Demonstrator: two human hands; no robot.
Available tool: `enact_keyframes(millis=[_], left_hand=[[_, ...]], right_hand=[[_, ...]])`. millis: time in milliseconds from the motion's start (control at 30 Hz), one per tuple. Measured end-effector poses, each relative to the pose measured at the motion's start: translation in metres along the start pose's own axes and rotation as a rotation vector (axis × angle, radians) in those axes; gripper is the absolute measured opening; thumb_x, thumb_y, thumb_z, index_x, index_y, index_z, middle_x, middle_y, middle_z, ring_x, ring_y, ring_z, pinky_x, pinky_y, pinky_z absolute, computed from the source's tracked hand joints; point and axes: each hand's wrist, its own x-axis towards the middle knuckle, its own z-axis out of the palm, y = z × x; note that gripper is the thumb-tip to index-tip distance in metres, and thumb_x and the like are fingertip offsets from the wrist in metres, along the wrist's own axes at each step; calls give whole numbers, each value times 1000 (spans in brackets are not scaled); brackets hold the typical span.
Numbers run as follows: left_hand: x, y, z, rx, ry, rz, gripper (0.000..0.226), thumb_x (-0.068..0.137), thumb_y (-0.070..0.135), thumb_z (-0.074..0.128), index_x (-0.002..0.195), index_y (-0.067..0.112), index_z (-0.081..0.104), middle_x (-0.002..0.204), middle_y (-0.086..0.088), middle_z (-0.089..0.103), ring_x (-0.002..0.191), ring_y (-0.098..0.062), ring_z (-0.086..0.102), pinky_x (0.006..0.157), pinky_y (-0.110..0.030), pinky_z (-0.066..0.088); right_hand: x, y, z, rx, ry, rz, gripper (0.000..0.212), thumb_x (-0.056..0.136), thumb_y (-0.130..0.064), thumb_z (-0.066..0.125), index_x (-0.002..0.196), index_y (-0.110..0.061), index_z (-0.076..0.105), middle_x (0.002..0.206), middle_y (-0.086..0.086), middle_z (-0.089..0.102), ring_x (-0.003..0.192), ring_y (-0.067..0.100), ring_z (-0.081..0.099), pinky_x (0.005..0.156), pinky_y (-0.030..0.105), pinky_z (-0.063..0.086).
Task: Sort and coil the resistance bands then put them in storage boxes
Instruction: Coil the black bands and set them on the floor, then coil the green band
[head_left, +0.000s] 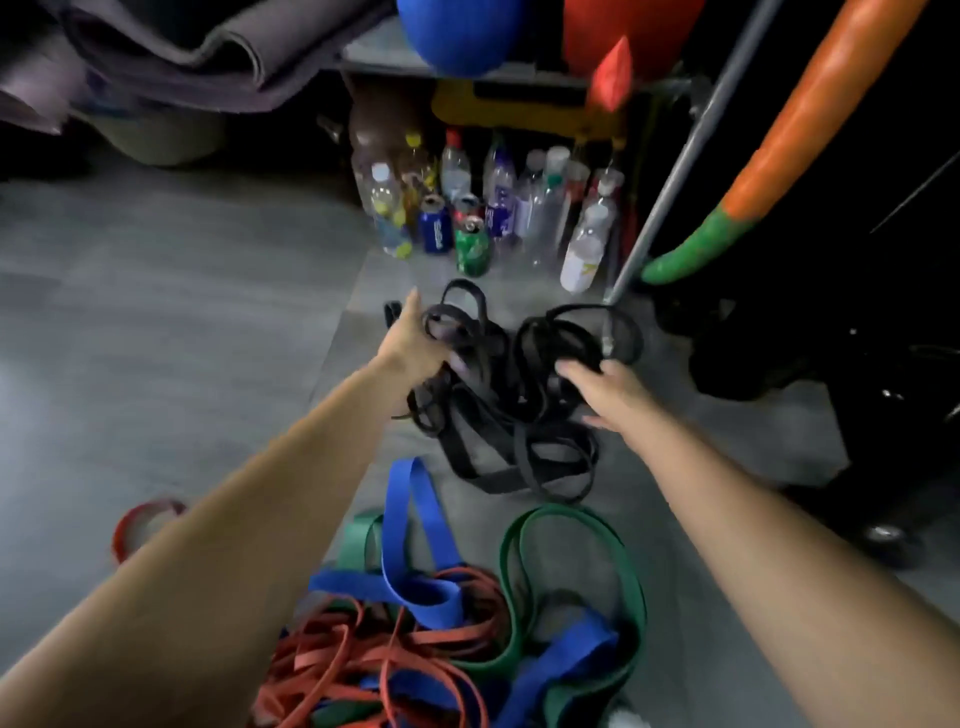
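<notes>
A tangle of black resistance bands lies on the grey floor ahead of me. My left hand grips several black loops at the pile's left side, fingers curled round them. On the pile's right side lies my right hand, its fingers reaching into the bands; whether they hold any is not clear. Nearer to me lies a mixed heap: blue bands, a green band and red bands. One more red band peeks out beside my left forearm.
Several plastic bottles and drink cans stand under a shelf beyond the black pile. A metal pole and an orange-green padded bar lean at the right. Folded mats hang at top left. Dark equipment with a wheel stands right.
</notes>
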Motion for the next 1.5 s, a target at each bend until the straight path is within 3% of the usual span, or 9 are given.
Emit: enact_keyframes(millis=[267,367,533,700,933,1100,1267,1400,1500], left_hand=[[-132,-183,57,549,-360,-152,85,82,37,65,150,15,18,152,-16,23,139,-33,24,111,-37,26],[-200,-217,67,587,-557,-105,81,83,48,58,150,27,16,158,-4,8,145,-25,11,116,-32,19],[-243,-220,58,638,-554,-18,63,85,42,50,145,33,30,149,12,26,141,-12,17,109,-26,30],[-233,-179,52,627,-454,3,81,77,53,60,146,29,25,146,6,29,134,-20,31,106,-29,34],[-238,-117,54,-84,-326,-19,88,64,27,85,132,24,30,116,8,58,107,-9,60,93,-29,49],[-249,-72,15,12,-394,32,80,45,57,83,110,28,46,103,12,64,95,2,61,83,-24,50],[-263,-26,-36,84,-254,134,45,63,25,85,99,20,59,85,8,65,76,-5,62,74,-25,51],[-277,16,-66,-14,-211,189,40,62,14,84,92,24,61,83,5,70,73,-6,67,71,-26,56],[-292,49,-80,-80,-196,266,35,65,6,81,90,21,62,75,6,71,67,-6,66,63,-23,52]], right_hand=[[-51,167,90,-707,-243,-66,44,79,-60,59,85,-17,54,80,0,54,92,27,61,64,28,37],[-76,206,118,-811,-285,2,72,76,-67,57,126,-16,44,123,5,55,115,28,55,78,32,43],[-77,207,113,-674,-236,153,75,84,-34,63,145,-9,29,146,10,41,131,25,43,99,29,39],[-108,183,104,-359,-274,98,25,76,-15,68,100,-10,67,81,2,63,78,16,58,57,11,44],[-181,133,80,243,-349,27,31,77,11,63,93,-16,66,88,3,74,79,13,70,66,27,56],[-225,105,54,172,-381,-88,25,80,5,63,86,-19,67,83,-2,73,78,11,69,70,26,56],[-247,64,-6,-46,-306,-296,13,78,-38,71,72,-27,71,72,-6,70,71,7,64,63,26,54],[-264,42,-33,-303,-260,-411,111,47,-61,80,142,-32,31,139,0,40,128,18,42,104,39,40],[-284,27,-30,-403,-377,-566,142,40,-60,86,147,-42,-6,157,-6,5,144,18,11,116,44,20]])
